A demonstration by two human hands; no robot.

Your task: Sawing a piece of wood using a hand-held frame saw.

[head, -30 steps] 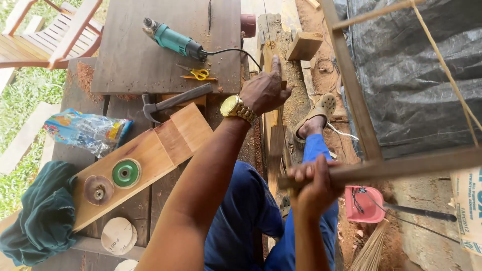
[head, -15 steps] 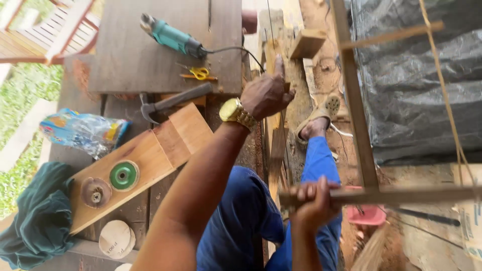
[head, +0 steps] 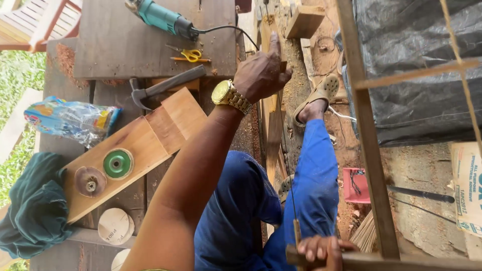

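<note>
My left hand (head: 261, 70), with a gold watch on the wrist, is curled on the upper edge of a narrow wooden plank (head: 273, 135) that stands along the workbench's right side; the index finger points up along it. At the bottom edge of the view my right hand (head: 321, 251) grips the horizontal bar (head: 401, 262) of a light wooden frame, whose upright (head: 366, 150) rises past my blue trouser leg (head: 316, 175). My sandalled foot (head: 321, 98) rests by the plank.
On the bench lie a teal angle grinder (head: 160, 17), yellow scissors (head: 188, 54), a hammer (head: 165, 85), a board (head: 150, 135) carrying a green disc (head: 118, 163) and a brown disc (head: 89, 181), a plastic bag (head: 70, 120) and a green cloth (head: 30, 206). A black tarpaulin (head: 416, 65) and a pink box (head: 355, 184) lie to the right.
My right hand and the frame bar have dropped toward the bottom edge of the view. My left hand stays on the plank.
</note>
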